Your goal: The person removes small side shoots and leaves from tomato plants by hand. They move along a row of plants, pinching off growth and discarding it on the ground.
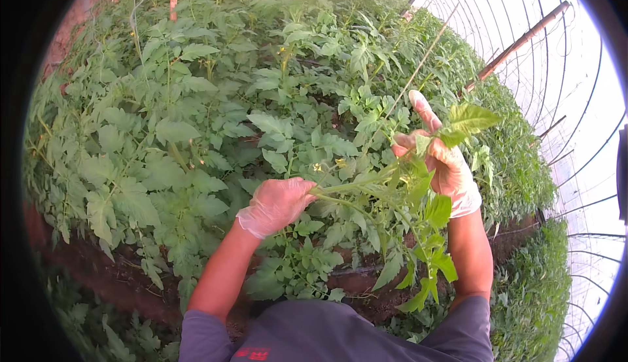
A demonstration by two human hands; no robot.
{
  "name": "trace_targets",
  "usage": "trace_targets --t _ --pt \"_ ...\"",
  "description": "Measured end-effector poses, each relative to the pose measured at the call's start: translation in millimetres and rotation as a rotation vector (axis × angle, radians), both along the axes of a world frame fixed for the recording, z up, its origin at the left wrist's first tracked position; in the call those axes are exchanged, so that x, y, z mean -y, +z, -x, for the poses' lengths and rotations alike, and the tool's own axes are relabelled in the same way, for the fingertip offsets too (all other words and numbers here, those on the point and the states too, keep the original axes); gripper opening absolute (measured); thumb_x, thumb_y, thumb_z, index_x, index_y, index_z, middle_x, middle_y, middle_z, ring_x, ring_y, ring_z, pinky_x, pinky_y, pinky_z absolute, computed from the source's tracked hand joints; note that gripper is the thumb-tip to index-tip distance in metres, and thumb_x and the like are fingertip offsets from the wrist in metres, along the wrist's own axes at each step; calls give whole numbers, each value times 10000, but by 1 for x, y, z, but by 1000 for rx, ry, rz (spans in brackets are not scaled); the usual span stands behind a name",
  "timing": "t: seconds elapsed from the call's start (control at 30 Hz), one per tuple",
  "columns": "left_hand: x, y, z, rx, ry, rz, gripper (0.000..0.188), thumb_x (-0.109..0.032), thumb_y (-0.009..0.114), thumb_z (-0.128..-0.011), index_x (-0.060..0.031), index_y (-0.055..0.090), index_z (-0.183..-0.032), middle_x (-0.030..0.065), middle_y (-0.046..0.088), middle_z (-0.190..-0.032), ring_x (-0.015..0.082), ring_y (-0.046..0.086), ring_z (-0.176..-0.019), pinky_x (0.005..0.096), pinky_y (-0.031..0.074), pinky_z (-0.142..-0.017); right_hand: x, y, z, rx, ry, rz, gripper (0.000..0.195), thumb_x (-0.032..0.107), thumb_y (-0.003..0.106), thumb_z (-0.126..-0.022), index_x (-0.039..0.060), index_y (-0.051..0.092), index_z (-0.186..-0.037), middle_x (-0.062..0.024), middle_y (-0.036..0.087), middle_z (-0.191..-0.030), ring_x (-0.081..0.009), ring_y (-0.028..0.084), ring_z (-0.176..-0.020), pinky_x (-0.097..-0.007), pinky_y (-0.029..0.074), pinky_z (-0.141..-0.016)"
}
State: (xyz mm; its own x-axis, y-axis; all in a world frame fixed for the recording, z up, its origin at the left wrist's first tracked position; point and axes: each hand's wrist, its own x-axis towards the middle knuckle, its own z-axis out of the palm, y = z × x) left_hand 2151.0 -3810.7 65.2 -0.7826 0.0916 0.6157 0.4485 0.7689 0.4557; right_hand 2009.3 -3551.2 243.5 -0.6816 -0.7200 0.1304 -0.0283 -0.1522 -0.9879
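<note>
My left hand (279,205), in a clear thin glove, is closed around the stem of a tomato plant, where two green stalks (351,185) branch off to the right. My right hand (449,170), gloved the same way, is at the leafy upper end of that shoot, palm towards me. Its upper finger points up and away, apart from the others. A bright green leaf (468,120) lies across its fingers and hides part of the grip. More leaves (436,259) of the shoot hang below, in front of my right forearm. Small yellow flowers (317,167) show near my left hand.
Dense tomato plants (191,92) fill the bed ahead. A taut string (424,60) slants down beyond my right hand. Wooden poles (520,40) and curved ribs hold up the greenhouse film (579,156) at right. Bare soil (132,283) shows along the near row edge.
</note>
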Motion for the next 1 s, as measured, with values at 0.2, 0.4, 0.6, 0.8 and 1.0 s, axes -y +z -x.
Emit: trace_targets --t 0.2,0.4,0.6,0.8,1.0 --pt "-6 -33 22 115 239 -325 259 -222 743 -930 -25 730 -1097 126 712 -847 341 691 -751 424 555 -653 -12 -1 0 -380 -657 247 579 334 615 -1050 94 429 -1544 -147 626 -1360 -237 618 -1222 -379 488 -1034" --pt "-19 -46 31 -145 459 -207 264 -224 778 -893 -82 746 -1114 66 685 -816 267 669 -633 365 525 -540 17 -51 -104 -1359 -515 71 386 187 792 -900 84 655 -1246 -28 699 -929 -145 670 -781 -352 560 -802" --pt "-29 -45 32 -233 490 -127 266 -232 767 -893 -124 734 -1133 30 656 -788 239 654 -615 353 520 -520 87 -53 -71 -1380 -438 -705 523 204 762 -888 225 633 -1394 -21 603 -712 -202 619 -557 -364 482 -507" --pt "-32 -47 27 -237 471 -174 194 -195 793 -861 -76 738 -1003 56 679 -803 264 661 -612 366 519 -521 93 -73 -54 -1741 -368 -931 307 290 700 -924 172 687 -1207 -35 586 -653 -223 634 -546 -373 491 -499" --pt "-41 -43 30 -154 468 -211 217 -192 788 -874 -43 722 -1017 66 710 -844 271 683 -665 370 548 -580 81 -57 -57 -1315 -372 -540 149 90 715 -912 100 739 -1059 -68 678 -768 -163 660 -623 -287 513 -566"
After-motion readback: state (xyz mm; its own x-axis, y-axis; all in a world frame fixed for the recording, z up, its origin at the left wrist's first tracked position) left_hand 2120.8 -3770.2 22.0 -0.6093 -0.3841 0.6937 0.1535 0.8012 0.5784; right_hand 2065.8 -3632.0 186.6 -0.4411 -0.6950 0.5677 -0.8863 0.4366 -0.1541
